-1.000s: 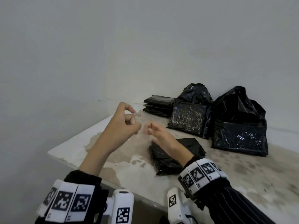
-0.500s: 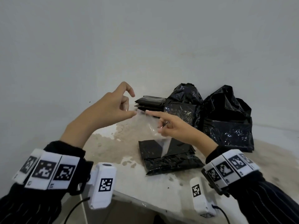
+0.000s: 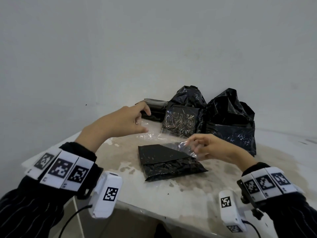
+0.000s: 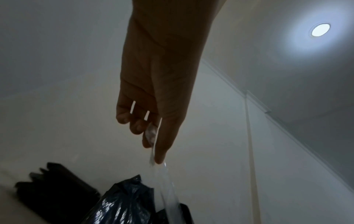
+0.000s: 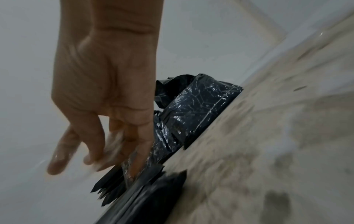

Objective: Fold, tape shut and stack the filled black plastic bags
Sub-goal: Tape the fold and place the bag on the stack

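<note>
A folded black bag (image 3: 168,162) lies flat in the middle of the table, its flap turned down. A strip of clear tape (image 3: 154,134) stretches between my hands above it. My left hand (image 3: 139,122) pinches the tape's far left end; in the left wrist view the tape (image 4: 153,145) hangs from between thumb and fingers. My right hand (image 3: 193,148) pinches the other end at the bag's right corner; in the right wrist view its fingertips (image 5: 134,168) sit low on the bag (image 5: 145,197) with the tape.
A low stack of folded black bags (image 3: 154,109) stands at the back left by the wall. Two bulging, unfolded black bags (image 3: 183,117) (image 3: 229,124) stand at the back right. The stained table (image 3: 188,194) has its front edge near my wrists.
Both hands have dropped and moved apart, drawing the tape out longer. The right hand has come down to the bag's right corner; the left has moved out over the table towards the back stack.
</note>
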